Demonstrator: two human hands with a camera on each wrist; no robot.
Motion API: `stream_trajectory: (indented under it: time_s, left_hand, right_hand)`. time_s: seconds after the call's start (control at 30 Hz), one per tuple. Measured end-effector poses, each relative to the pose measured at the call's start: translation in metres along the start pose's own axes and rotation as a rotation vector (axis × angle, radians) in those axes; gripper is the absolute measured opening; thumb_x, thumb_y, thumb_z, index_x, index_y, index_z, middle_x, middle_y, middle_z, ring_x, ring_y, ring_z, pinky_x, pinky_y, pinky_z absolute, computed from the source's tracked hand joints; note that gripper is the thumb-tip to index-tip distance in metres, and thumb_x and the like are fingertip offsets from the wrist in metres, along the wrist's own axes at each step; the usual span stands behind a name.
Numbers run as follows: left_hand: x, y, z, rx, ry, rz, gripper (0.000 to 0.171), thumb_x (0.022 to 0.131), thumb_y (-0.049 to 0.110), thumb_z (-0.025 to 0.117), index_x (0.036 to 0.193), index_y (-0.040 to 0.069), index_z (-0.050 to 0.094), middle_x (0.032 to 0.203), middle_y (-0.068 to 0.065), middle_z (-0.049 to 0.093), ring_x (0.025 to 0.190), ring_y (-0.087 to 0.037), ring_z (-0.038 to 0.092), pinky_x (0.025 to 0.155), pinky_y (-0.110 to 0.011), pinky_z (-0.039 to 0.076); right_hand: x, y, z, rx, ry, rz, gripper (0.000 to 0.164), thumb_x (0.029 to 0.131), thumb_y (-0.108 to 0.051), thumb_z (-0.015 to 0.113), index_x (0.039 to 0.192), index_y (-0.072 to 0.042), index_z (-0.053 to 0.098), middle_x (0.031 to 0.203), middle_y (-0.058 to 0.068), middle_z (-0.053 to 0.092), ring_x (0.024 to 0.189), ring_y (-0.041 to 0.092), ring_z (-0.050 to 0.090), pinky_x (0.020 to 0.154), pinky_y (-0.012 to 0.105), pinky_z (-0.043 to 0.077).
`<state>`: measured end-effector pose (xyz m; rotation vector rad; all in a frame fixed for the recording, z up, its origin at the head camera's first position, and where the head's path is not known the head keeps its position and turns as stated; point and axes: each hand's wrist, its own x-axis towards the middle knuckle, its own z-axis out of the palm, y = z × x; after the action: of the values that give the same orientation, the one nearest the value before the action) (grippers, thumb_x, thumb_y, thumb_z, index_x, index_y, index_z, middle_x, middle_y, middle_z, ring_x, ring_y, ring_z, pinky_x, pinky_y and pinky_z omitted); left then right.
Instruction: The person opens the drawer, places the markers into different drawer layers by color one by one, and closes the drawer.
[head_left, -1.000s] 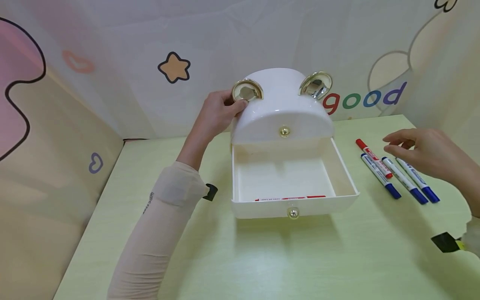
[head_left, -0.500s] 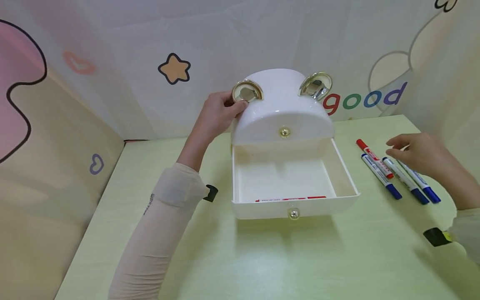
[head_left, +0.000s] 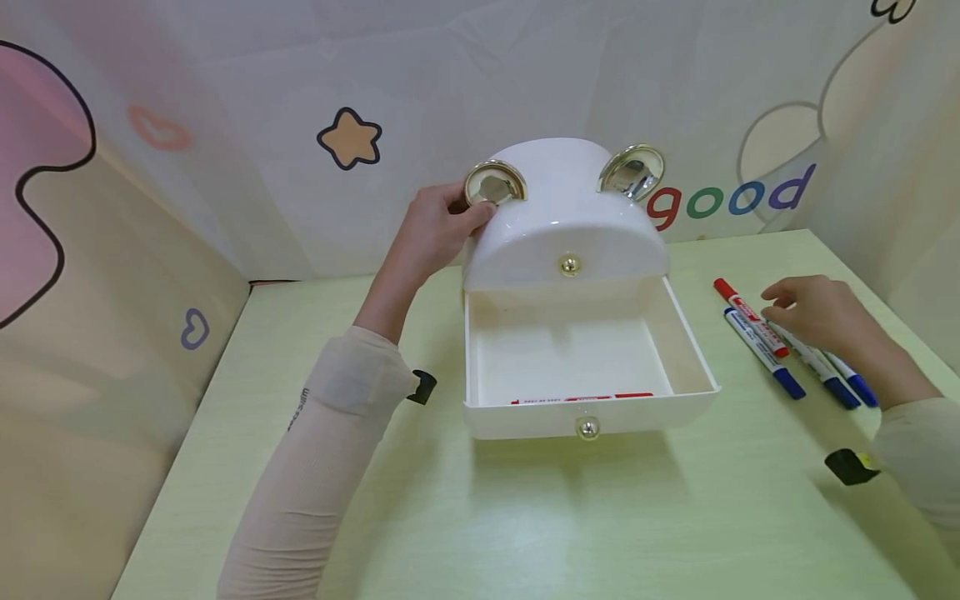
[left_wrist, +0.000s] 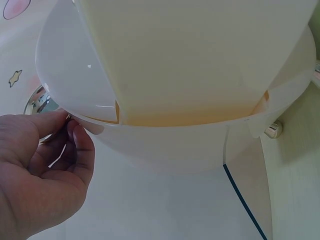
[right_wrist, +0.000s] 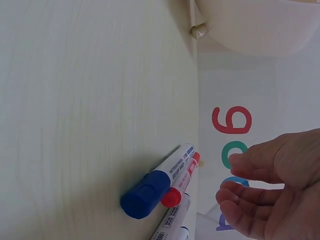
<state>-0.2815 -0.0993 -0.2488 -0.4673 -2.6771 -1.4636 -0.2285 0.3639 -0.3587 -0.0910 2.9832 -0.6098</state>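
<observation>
A white storage box [head_left: 555, 179] with a rounded top and two gold ears stands on the table, its drawer [head_left: 592, 418] pulled out. Inside the drawer, a red-and-white marker [head_left: 581, 397] lies along the front wall, mostly hidden. My left hand [head_left: 437, 227] holds the box by its left gold ear [head_left: 495, 180]; in the left wrist view the thumb and fingers pinch around that edge. My right hand [head_left: 821, 312] hovers over the markers at the right, fingers loosely bent, holding nothing. Below it lie a red marker [head_left: 750, 317] and several blue-capped markers [head_left: 765, 354], partly covered by the hand.
The pale green table [head_left: 585, 525] runs up to a printed backdrop [head_left: 420, 75] with a star and the word "good". A gold knob [head_left: 588, 428] sticks out from the drawer front. A black wrist strap piece [head_left: 852, 467] hangs beside the right sleeve.
My right hand has come down and a little to the left, closer over the blue-capped markers. The left hand, box and drawer stay as they were.
</observation>
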Motion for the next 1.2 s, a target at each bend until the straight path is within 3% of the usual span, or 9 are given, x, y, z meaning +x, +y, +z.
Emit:
stream_trajectory:
  time_s: [0.2, 0.6, 0.77, 1.2]
  left_hand:
    - [-0.001, 0.000, -0.001, -0.014, 0.007, 0.003, 0.020, 0.103, 0.017, 0.065, 0.114, 0.001, 0.071, 0.094, -0.007, 0.062, 0.089, -0.017, 0.054, 0.076, -0.024, 0.045]
    - [-0.001, 0.001, -0.001, -0.002, 0.017, 0.019, 0.017, 0.103, 0.017, 0.065, 0.105, 0.002, 0.071, 0.088, -0.005, 0.061, 0.084, -0.017, 0.054, 0.073, -0.025, 0.043]
    - [-0.001, -0.001, -0.001, -0.006, 0.018, 0.026, 0.016, 0.103, 0.016, 0.066, 0.103, 0.001, 0.070, 0.086, -0.005, 0.060, 0.083, -0.017, 0.053, 0.072, -0.025, 0.043]
    - [-0.002, 0.001, -0.001, -0.024, 0.012, 0.024, 0.017, 0.103, 0.016, 0.066, 0.107, 0.001, 0.071, 0.090, -0.007, 0.062, 0.084, -0.017, 0.054, 0.074, -0.025, 0.044]
  right_hand:
    - [0.011, -0.001, 0.007, -0.003, 0.007, 0.010, 0.038, 0.098, -0.008, 0.062, 0.126, 0.018, 0.058, 0.109, 0.036, 0.062, 0.088, 0.041, 0.057, 0.070, 0.047, 0.053]
    - [0.028, 0.003, 0.021, -0.014, -0.006, 0.080, 0.042, 0.100, -0.012, 0.062, 0.129, 0.017, 0.055, 0.116, 0.039, 0.057, 0.088, 0.043, 0.055, 0.068, 0.046, 0.051]
    - [0.034, 0.007, 0.024, -0.052, -0.011, 0.074, 0.042, 0.100, -0.014, 0.060, 0.127, 0.018, 0.055, 0.115, 0.039, 0.058, 0.086, 0.042, 0.056, 0.070, 0.050, 0.050]
    - [0.041, 0.010, 0.032, -0.076, -0.005, 0.065, 0.039, 0.097, -0.010, 0.057, 0.126, 0.017, 0.056, 0.109, 0.038, 0.060, 0.080, 0.040, 0.058, 0.066, 0.049, 0.051]
